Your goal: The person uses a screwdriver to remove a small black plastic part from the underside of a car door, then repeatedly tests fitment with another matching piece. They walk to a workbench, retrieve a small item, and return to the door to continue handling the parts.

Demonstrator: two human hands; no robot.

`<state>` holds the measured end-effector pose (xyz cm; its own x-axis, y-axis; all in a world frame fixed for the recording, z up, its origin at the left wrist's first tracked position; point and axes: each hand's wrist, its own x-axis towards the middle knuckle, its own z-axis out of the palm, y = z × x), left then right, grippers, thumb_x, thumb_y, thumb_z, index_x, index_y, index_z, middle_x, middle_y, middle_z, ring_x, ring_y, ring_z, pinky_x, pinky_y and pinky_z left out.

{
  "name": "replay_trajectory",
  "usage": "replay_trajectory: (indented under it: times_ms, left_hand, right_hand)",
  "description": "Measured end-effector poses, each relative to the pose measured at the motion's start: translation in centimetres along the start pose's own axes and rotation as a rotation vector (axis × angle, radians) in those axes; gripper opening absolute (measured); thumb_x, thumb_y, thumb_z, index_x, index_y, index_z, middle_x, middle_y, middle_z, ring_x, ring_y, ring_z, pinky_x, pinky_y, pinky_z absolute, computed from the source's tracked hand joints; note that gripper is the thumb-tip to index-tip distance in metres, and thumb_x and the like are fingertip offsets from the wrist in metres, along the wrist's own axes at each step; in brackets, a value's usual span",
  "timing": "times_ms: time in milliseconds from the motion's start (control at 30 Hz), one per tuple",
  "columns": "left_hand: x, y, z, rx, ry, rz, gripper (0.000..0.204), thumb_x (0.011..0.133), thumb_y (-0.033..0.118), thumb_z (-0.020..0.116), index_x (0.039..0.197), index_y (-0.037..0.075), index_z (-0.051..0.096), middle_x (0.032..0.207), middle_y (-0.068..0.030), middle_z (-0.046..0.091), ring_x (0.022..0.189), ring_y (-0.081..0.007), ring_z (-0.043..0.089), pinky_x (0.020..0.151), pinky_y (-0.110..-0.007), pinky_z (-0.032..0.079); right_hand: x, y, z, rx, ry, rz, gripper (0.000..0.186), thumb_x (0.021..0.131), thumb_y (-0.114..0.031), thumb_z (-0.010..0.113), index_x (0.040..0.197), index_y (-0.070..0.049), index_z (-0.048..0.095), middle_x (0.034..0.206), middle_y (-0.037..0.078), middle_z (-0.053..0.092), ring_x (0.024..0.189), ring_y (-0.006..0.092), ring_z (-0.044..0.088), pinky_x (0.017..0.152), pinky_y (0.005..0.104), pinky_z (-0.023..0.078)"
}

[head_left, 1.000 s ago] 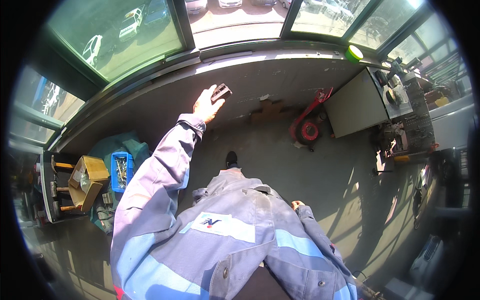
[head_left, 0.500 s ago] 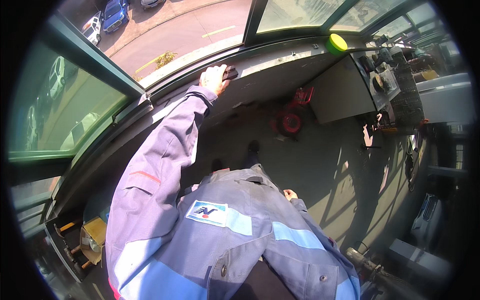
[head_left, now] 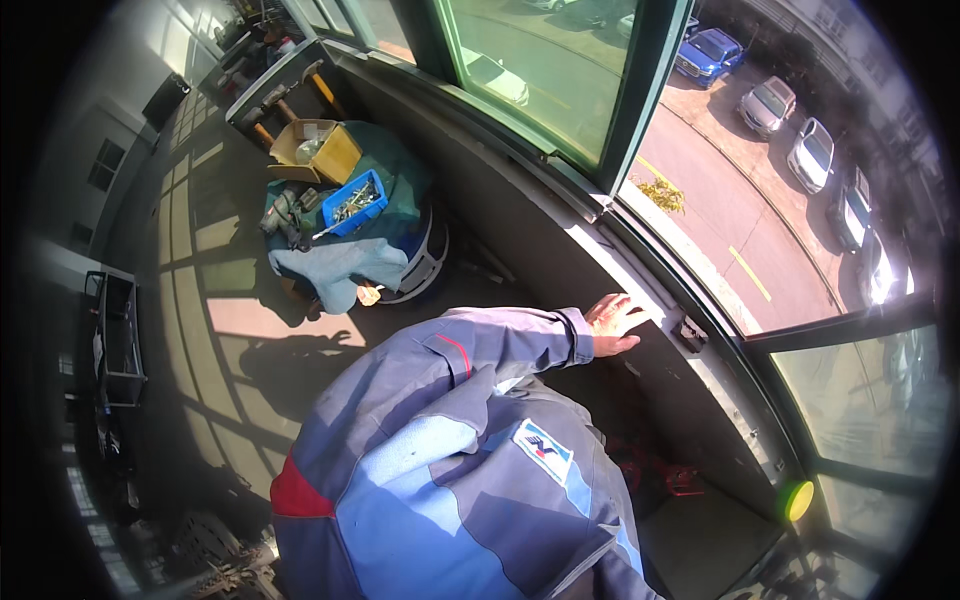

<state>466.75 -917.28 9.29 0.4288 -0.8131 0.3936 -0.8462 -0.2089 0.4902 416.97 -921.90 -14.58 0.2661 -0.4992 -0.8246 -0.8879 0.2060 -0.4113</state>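
My left hand (head_left: 615, 325) is at the inner edge of the window sill (head_left: 722, 388), its fingers stretched out and nothing in them. A small dark block (head_left: 690, 333) sits on the sill beside the window track, a short way beyond my fingertips. Whether my fingers touch the sill or hover just over it, I cannot tell. A grey-blue work sleeve (head_left: 520, 338) covers my left arm. My right hand is out of sight.
On a round, green-covered stand are a blue bin (head_left: 370, 212) of small metal parts, a cardboard box (head_left: 340, 155), a power drill (head_left: 285, 212) and a pale blue cloth (head_left: 340, 265). Behind lie hammers (head_left: 278, 100). A yellow-green round object (head_left: 797, 500) stands along the sill.
My left hand has come off the dark block, which stays on the sill. The view has swung left, bringing the stand into sight. My right hand has left the picture.
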Motion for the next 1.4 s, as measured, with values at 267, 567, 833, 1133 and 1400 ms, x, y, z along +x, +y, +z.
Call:
replay_trajectory:
  times_ms: [267, 567, 833, 1133, 1400]
  left_hand:
    - [-34.2, -8.5, -9.6, 0.055, 0.325, -1.446, 0.031, 0.09, 0.039, 0.064, 0.085, 0.01, 0.074, 0.089, -0.0153, 0.072, 0.091, -0.039, 0.069, 0.082, -0.047, 0.054]
    - [-69.7, 0.5, -9.6, -0.036, 0.185, -2.126, 0.047, 0.095, 0.039, 0.047, 0.105, 0.001, 0.073, 0.109, -0.0224, 0.071, 0.108, -0.0405, 0.067, 0.096, -0.047, 0.051]
    - [-85.0, -1.9, -11.4, -0.341, 0.165, -2.033, 0.063, 0.088, 0.041, 0.069, 0.135, 0.001, 0.059, 0.123, -0.0243, 0.068, 0.117, -0.0337, 0.065, 0.104, -0.041, 0.049]
    - [-88.3, -10.0, -28.5, -0.168, 0.792, -1.904, 0.024, 0.092, 0.027, 0.062, 0.102, 0.011, 0.076, 0.098, -0.0143, 0.075, 0.095, -0.0306, 0.072, 0.084, -0.039, 0.057]
    - [-94.8, -9.0, -35.6, 0.097, 0.898, -2.172, 0.033, 0.094, 0.014, 0.051, 0.119, 0.008, 0.071, 0.116, -0.025, 0.062, 0.111, -0.0431, 0.061, 0.1, -0.046, 0.049]
  right_hand:
    - [9.5, -15.5, -6.2, -0.318, -0.151, -0.228, 0.047, 0.097, -0.043, 0.059, 0.119, -0.003, 0.069, 0.099, 0.016, 0.074, 0.088, 0.0298, 0.071, 0.081, 0.0419, 0.055]
    - [6.6, -24.9, 8.9, -1.053, -0.398, -0.593, 0.052, 0.096, -0.045, 0.058, 0.127, -0.004, 0.065, 0.116, 0.02, 0.071, 0.101, 0.0343, 0.07, 0.087, 0.0447, 0.054]
    - [-3.5, -29.2, 32.7, -1.231, -0.487, -0.701, 0.065, 0.095, -0.057, 0.051, 0.137, -0.009, 0.06, 0.135, 0.021, 0.062, 0.125, 0.0354, 0.06, 0.108, 0.0399, 0.044]
    - [-11.0, -36.7, 58.7, -1.597, -0.846, -1.041, 0.039, 0.084, -0.042, 0.067, 0.106, -0.011, 0.076, 0.103, 0.017, 0.075, 0.098, 0.0354, 0.071, 0.087, 0.0423, 0.056]
    - [-16.0, -42.1, 84.4, -1.772, -1.116, -1.338, 0.049, 0.088, -0.049, 0.066, 0.101, -0.002, 0.074, 0.099, 0.022, 0.073, 0.096, 0.0408, 0.069, 0.084, 0.047, 0.054]
